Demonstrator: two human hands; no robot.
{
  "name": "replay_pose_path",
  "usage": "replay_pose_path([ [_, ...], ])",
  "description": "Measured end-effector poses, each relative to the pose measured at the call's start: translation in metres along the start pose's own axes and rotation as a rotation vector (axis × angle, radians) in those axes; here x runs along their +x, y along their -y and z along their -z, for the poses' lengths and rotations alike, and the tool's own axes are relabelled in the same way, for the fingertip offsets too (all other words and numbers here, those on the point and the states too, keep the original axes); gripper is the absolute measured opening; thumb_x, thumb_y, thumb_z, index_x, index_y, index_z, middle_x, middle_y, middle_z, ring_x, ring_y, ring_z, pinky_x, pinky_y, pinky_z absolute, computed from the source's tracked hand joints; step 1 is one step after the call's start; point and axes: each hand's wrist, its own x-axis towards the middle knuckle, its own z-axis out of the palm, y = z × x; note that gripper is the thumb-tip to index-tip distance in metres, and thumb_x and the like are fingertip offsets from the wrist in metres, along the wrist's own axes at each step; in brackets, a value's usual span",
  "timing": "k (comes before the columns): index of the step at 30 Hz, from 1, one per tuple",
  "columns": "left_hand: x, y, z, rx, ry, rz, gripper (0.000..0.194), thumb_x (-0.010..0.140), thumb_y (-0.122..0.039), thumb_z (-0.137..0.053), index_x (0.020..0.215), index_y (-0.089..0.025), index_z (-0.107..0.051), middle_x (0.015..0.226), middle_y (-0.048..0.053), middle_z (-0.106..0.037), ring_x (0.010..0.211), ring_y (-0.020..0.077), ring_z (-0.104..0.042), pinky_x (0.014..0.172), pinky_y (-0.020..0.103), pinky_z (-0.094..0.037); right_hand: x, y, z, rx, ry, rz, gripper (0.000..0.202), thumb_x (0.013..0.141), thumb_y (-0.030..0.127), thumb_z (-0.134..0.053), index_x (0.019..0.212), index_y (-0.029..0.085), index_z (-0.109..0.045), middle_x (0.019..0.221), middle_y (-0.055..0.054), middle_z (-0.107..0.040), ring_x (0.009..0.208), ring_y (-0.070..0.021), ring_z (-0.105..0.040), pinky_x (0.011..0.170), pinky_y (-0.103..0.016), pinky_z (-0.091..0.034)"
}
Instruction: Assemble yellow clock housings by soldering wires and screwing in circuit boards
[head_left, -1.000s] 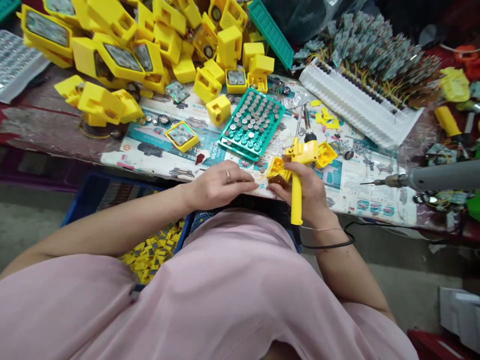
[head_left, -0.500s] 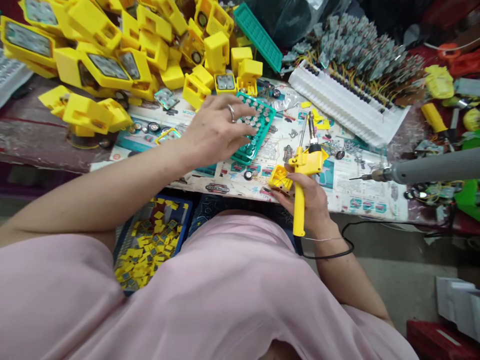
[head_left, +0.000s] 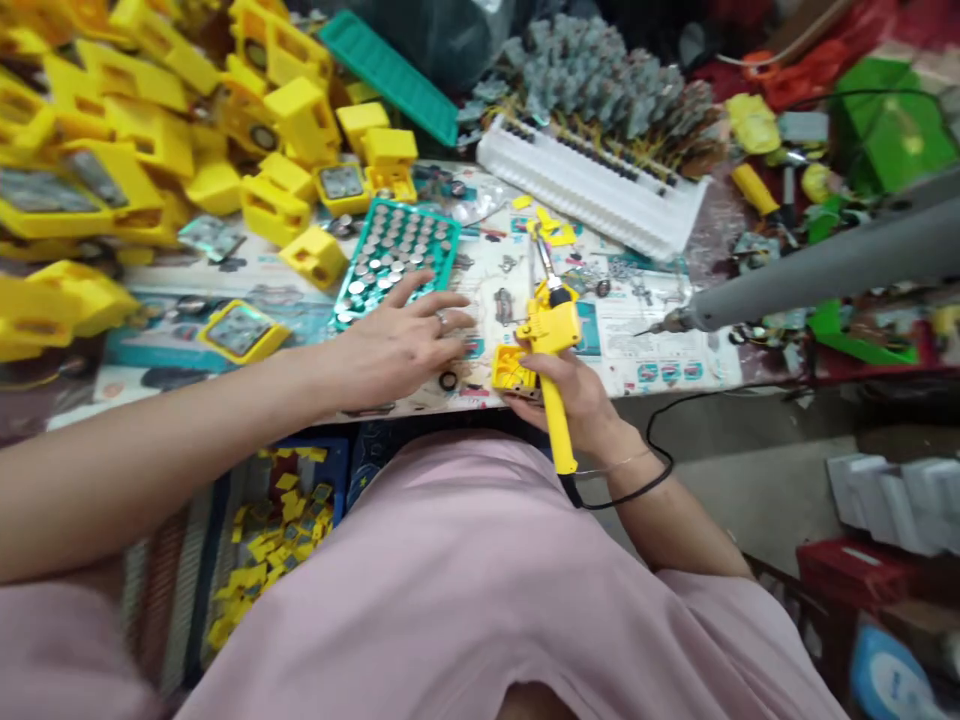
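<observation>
My left hand (head_left: 412, 345) reaches over the paper-covered bench with its fingers apart, holding nothing I can see. Its fingertips are close to a small black round part (head_left: 448, 380) near the bench edge. Just beyond that hand lies a teal tray (head_left: 451, 262) filled with silvery button cells (head_left: 409, 232). My right hand (head_left: 581, 395) is closed around a yellow soldering gun (head_left: 553, 330), its metal tip pointing away from me. The same hand also keeps a small yellow plastic housing (head_left: 511, 368) between its fingers, partly covered by them.
Yellow housings (head_left: 150, 130) are heaped at the left. A white foam rack (head_left: 592, 190) with wired parts stands at the back. From the right, a grey electric screwdriver (head_left: 787, 255) juts over the bench. A blue crate (head_left: 337, 470) of small yellow pieces sits below.
My left hand has come off the tray of button cells toward the near bench edge and my right hand. The right hand keeps its hold. The view has shifted rightward.
</observation>
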Motion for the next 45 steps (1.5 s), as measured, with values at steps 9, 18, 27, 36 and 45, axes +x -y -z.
replay_pose_path([
  [9,0.043,0.012,0.008,-0.004,-0.281,0.147,0.038,0.096,-0.032,-0.048,0.131,-0.031,-0.062,0.135,0.003,-0.067,0.129,0.0276,-0.055,0.111,0.055,-0.043,-0.020,-0.008,0.036,-0.084,-0.056,-0.002,0.045,0.089,0.027,-0.069,0.129,0.026,-0.049,0.101,-0.004,-0.071,0.093,-0.0194,-0.073,0.077,-0.033,-0.064],
  [18,0.110,-0.018,0.001,0.088,0.006,0.174,0.044,0.094,-0.035,-0.051,0.133,-0.016,-0.061,0.132,0.012,-0.068,0.123,0.0294,-0.062,0.112,0.048,-0.037,-0.027,-0.037,0.046,-0.234,-0.110,-0.054,0.052,0.088,0.025,-0.070,0.134,0.026,-0.044,0.109,-0.009,-0.071,0.100,-0.0240,-0.073,0.081,-0.037,-0.065],
  [27,0.010,-0.039,0.025,0.154,-0.112,0.172,0.037,0.096,-0.050,-0.050,0.111,-0.024,-0.071,0.110,0.008,-0.077,0.094,0.0275,-0.070,0.088,0.047,-0.050,-0.020,-0.029,0.049,-0.098,-0.090,-0.122,0.064,0.083,0.045,-0.077,0.134,0.026,-0.043,0.120,-0.010,-0.069,0.106,-0.0242,-0.072,0.079,-0.036,-0.066],
  [36,-0.005,-0.024,0.016,0.053,-0.148,0.308,0.044,0.102,-0.040,-0.035,0.110,-0.023,-0.075,0.113,0.006,-0.077,0.097,0.0260,-0.069,0.081,0.043,-0.049,-0.001,0.001,0.017,0.016,-0.255,-0.113,0.043,0.095,0.016,-0.061,0.134,0.032,-0.053,0.112,-0.001,-0.077,0.101,-0.0173,-0.075,0.092,-0.031,-0.064],
  [45,0.059,0.000,0.009,-0.004,0.034,0.360,0.024,0.083,-0.034,-0.065,0.097,-0.020,-0.079,0.093,0.009,-0.075,0.112,0.0329,-0.062,0.104,0.050,-0.036,0.021,0.017,-0.010,-0.068,-0.188,-0.170,0.034,0.090,0.026,-0.069,0.121,0.023,-0.053,0.115,-0.008,-0.075,0.097,-0.0194,-0.076,0.083,-0.029,-0.065],
])
